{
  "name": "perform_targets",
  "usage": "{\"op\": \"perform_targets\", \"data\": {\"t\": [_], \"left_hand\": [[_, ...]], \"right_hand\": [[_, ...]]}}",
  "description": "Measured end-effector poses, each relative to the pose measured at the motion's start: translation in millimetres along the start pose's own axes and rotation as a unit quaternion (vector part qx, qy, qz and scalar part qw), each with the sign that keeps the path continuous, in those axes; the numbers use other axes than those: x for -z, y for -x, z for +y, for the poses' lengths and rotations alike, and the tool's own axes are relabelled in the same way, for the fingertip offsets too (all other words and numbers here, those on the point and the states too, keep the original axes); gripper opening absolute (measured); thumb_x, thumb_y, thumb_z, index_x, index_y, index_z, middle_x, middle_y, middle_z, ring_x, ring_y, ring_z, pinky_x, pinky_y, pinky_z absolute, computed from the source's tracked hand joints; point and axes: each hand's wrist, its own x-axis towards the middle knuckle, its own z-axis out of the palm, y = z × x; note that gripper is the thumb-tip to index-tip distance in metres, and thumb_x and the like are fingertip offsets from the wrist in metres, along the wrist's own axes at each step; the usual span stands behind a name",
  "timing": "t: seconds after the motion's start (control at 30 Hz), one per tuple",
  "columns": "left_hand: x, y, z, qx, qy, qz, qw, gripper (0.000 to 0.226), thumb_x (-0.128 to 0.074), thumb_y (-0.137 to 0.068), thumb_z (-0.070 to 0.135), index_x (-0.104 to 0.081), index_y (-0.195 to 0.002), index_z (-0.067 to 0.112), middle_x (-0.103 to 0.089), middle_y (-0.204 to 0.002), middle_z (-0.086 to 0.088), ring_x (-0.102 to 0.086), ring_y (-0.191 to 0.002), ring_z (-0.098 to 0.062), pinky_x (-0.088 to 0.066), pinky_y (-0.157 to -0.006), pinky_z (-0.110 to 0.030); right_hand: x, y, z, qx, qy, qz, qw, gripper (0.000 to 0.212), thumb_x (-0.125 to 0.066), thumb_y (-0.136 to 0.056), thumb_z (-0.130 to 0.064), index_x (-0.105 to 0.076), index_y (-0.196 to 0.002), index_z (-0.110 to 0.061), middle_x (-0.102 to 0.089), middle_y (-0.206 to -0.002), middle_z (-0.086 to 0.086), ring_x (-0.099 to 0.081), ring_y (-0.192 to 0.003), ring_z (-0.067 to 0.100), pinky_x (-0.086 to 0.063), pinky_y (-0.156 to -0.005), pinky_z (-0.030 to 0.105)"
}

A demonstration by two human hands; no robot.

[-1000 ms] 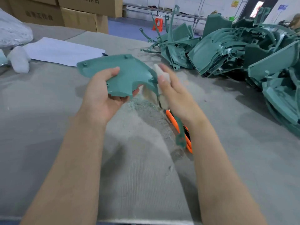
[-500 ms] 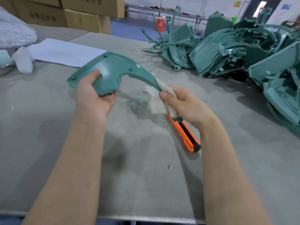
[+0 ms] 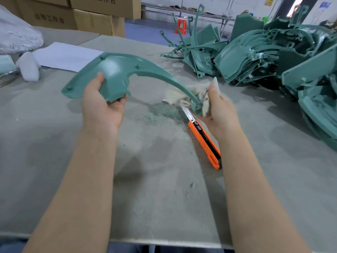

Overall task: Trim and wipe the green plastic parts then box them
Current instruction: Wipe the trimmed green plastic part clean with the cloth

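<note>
We cannot see the left hand's [image 3: 102,105] fingers, tucked beneath the green part [image 3: 116,73]. The part's narrow tip disappears into the cloth [image 3: 189,92], which is smeared by motion blur beside the right hand [image 3: 220,112]. The knife [image 3: 202,137] is partly covered by that forearm. The pile of green parts [image 3: 273,57] runs off the right edge; box [image 3: 102,6] lettering is cropped at the top.

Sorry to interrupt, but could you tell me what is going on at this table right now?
A person is wiping a green plastic part. The left hand grips its wide end, and the right hand presses a pale cloth around the thin curved tip. An orange utility knife, blade out, lies on the table beside green shavings. A pile of green parts sits to the right; cardboard boxes stand behind.
</note>
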Motion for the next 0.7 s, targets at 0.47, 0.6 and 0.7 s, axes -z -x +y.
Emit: {"op": "perform_targets", "data": {"t": [0.47, 0.6, 0.7], "left_hand": [[2, 0, -2, -0.013, 0.041, -0.011, 0.999, 0.006, -0.056, -0.094, 0.006, -0.060, -0.098, 0.005, -0.073, -0.080, -0.009, -0.071, -0.073, -0.022, -0.057, -0.073, -0.032], [0, 0, -7, -0.011, 0.010, -0.030, 0.999, 0.007, -0.056, -0.094, 0.008, -0.060, -0.100, 0.006, -0.074, -0.084, -0.008, -0.071, -0.078, -0.022, -0.057, -0.074, -0.032], [-1, 0, -9, -0.012, 0.018, -0.026, 0.999, 0.008, -0.057, -0.094, 0.008, -0.061, -0.101, 0.006, -0.074, -0.085, -0.008, -0.071, -0.079, -0.022, -0.057, -0.074, -0.033]], "right_hand": [[-4, -5, 11, 0.119, 0.171, -0.084, 0.975, 0.031, -0.044, -0.103, -0.030, -0.054, -0.078, -0.014, -0.053, -0.069, -0.002, -0.049, -0.066, 0.015, -0.039, -0.063, 0.031], [-11, -5, 14, 0.026, 0.096, 0.041, 0.994, 0.046, -0.037, -0.102, -0.044, -0.067, -0.084, -0.014, -0.071, -0.084, 0.009, -0.067, -0.080, 0.025, -0.053, -0.079, 0.041], [1, -10, 9, -0.035, -0.136, 0.002, 0.990, 0.029, -0.041, -0.104, -0.026, -0.063, -0.096, -0.011, -0.068, -0.079, 0.006, -0.064, -0.070, 0.018, -0.055, -0.070, 0.034]]}}
